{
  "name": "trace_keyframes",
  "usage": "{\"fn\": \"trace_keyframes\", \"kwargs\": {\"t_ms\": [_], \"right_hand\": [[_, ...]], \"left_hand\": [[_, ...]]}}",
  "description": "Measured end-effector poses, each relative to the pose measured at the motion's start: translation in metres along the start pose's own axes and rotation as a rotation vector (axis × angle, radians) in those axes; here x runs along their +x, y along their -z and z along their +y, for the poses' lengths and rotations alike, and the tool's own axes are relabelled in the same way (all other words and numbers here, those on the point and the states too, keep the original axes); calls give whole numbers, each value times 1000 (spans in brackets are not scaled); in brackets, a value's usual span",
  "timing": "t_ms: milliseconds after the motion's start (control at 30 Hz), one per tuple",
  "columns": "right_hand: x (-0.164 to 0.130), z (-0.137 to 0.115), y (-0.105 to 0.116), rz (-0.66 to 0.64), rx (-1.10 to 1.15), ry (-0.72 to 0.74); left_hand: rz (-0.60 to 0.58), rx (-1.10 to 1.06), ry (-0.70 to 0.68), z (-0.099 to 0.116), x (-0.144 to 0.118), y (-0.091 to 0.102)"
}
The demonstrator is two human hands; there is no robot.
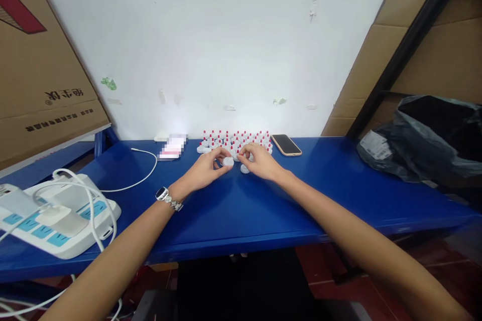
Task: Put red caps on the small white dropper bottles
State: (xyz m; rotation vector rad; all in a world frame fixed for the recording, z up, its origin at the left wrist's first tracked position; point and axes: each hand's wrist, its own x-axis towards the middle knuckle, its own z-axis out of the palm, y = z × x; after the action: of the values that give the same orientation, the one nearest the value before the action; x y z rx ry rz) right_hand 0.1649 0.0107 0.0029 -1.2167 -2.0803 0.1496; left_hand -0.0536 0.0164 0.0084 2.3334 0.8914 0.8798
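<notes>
Head view: left hand (206,168) fingertips pinch a round white plastic cap (228,161); right hand (259,160) fingers curled narrow, contents unclear, another cap (244,169) just beneath; red-tipped pieces (235,139) beyond.

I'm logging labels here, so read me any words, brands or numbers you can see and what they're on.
None can be read for certain.
Cardboard box: large and small dark print, upside down and too blurred.
Grey bag: white label, print too small.
Pink-and-white item: blurred out.
Phone, power strip: no legible text.

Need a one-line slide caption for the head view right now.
Both hands, left hand and right hand, handle white caps beside red-tipped pieces on a blue table.
</notes>
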Motion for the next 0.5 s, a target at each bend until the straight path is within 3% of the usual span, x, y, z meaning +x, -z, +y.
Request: {"fn": "trace_keyframes", "kwargs": {"t_ms": [200,500], "right_hand": [[8,1,-5,-161,-230,-8],[-15,6,9,-114,-67,-7]], "left_hand": [[-57,143,-69,-6,-4,-6],[-120,298,-110,-21,-4,-11]]}}
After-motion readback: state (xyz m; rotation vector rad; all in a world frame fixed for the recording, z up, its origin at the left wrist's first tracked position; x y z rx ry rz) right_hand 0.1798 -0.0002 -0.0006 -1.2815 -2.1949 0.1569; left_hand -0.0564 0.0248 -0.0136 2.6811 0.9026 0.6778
